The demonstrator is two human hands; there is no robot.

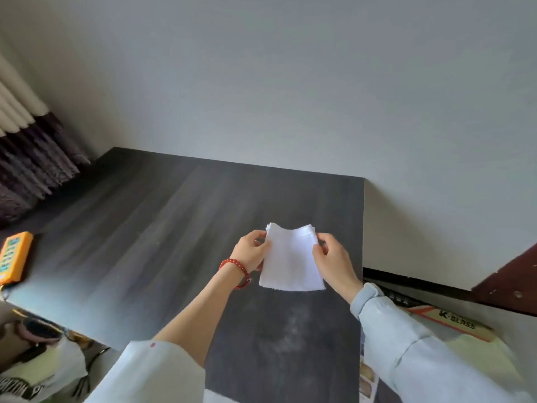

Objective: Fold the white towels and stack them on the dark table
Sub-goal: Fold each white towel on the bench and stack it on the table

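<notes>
Your left hand (pixel 252 251) and right hand (pixel 331 257) pinch the folded white cloth towel (pixel 291 261) (upper corners) above the dark wood-grain table (pixel 145 228).

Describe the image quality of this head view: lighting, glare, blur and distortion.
Head view: soft, even daylight, no hard shadows; a pale sheen streaks the dark table; the white towel, held by the left hand and right hand, is nearly blown out, its weave lost; wide-angle distortion bends the table edges and stretches both sleeves; the orange device at the left edge is soft.
</notes>
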